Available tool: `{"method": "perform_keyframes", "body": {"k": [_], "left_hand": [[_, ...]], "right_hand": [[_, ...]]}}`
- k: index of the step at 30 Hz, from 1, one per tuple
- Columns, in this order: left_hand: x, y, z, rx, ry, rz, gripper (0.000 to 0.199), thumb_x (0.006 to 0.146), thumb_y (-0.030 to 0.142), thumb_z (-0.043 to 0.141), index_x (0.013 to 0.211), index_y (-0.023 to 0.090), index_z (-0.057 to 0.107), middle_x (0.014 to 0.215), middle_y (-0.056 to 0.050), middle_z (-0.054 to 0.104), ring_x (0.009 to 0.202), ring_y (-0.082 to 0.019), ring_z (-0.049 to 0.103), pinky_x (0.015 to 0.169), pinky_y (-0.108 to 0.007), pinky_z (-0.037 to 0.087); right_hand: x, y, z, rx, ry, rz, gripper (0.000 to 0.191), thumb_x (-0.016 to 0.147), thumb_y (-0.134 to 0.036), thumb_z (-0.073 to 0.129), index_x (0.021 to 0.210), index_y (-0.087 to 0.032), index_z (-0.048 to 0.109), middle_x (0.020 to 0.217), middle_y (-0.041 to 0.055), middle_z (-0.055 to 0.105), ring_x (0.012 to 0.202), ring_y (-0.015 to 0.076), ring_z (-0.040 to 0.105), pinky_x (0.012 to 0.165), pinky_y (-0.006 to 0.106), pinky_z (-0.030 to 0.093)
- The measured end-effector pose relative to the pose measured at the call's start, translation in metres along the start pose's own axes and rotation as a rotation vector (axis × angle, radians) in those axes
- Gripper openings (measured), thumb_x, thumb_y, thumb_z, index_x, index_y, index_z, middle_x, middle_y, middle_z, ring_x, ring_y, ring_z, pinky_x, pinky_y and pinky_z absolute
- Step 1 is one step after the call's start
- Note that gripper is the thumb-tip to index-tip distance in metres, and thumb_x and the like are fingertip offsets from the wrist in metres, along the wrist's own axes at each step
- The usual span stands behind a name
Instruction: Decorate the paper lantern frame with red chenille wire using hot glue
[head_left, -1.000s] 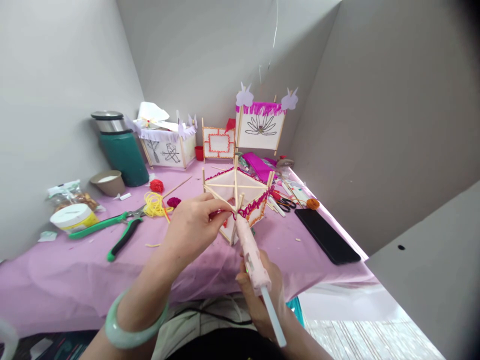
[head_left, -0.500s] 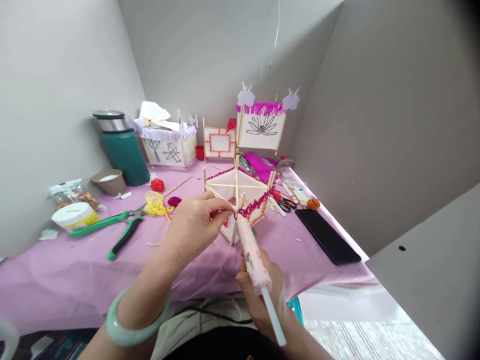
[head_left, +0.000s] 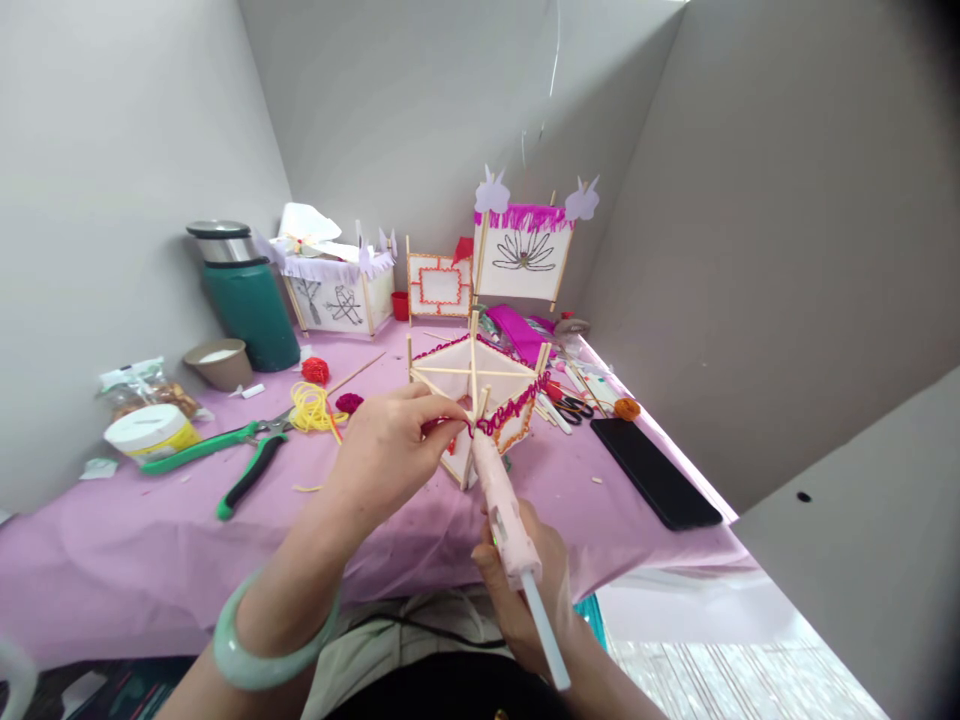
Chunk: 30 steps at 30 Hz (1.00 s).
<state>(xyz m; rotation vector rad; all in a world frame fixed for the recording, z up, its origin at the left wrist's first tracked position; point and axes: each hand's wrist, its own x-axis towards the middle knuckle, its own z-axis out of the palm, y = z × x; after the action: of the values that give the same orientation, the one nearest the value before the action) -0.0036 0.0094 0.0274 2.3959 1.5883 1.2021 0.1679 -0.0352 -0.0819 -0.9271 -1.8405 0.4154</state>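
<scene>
My left hand [head_left: 397, 440] is closed in a pinch on magenta yarn [head_left: 519, 404] at the near corner of a lantern frame [head_left: 474, 350]. Thin wooden sticks and pale panels make up this frame, and wavy magenta yarn runs along its upper edges. Orange yarn trims the right panel. My right hand [head_left: 553, 562] is wrapped round a pale pink hot glue gun [head_left: 504, 505], with a whitish glue stick [head_left: 546, 630] poking out of its back end. The gun's nozzle meets the same corner, close to my left fingertips. Those fingertips partly hide the pinched yarn.
Green-handled pliers [head_left: 255, 435], yellow yarn [head_left: 311, 408] and a teal flask [head_left: 250, 310] are on the left. Scissors [head_left: 574, 405] and a black phone [head_left: 652, 473] lie right. Behind stand a box-shaped lantern [head_left: 341, 300] and decorated panels [head_left: 523, 250]. A grey wall [head_left: 750, 250] rises at right.
Almost nothing differs. Both hands, the glue gun and the lantern frame hold nearly the same positions.
</scene>
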Motion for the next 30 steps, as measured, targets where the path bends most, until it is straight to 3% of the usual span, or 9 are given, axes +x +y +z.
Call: {"method": "perform_keyframes", "body": {"k": [16, 30], "left_hand": [[0.0012, 0.0003, 0.0002, -0.006, -0.011, -0.029, 0.015, 0.081, 0.017, 0.063, 0.085, 0.025, 0.075, 0.082, 0.0, 0.071, 0.069, -0.012, 0.062, 0.061, -0.025, 0.043], [0.0001, -0.0003, 0.0008, -0.037, -0.011, -0.04, 0.014, 0.081, 0.016, 0.064, 0.084, 0.024, 0.075, 0.083, 0.001, 0.07, 0.071, -0.011, 0.061, 0.064, -0.024, 0.043]], "right_hand": [[0.0033, -0.0056, -0.002, -0.031, 0.012, 0.02, 0.015, 0.089, -0.036, 0.05, 0.084, -0.021, 0.05, 0.066, 0.0028, 0.06, 0.052, 0.0177, 0.059, 0.044, 0.028, 0.042], [0.0067, -0.0079, -0.0038, -0.055, 0.086, -0.052, 0.02, 0.093, -0.038, 0.046, 0.089, -0.019, 0.052, 0.064, 0.0024, 0.06, 0.048, 0.0173, 0.058, 0.043, 0.028, 0.044]]}}
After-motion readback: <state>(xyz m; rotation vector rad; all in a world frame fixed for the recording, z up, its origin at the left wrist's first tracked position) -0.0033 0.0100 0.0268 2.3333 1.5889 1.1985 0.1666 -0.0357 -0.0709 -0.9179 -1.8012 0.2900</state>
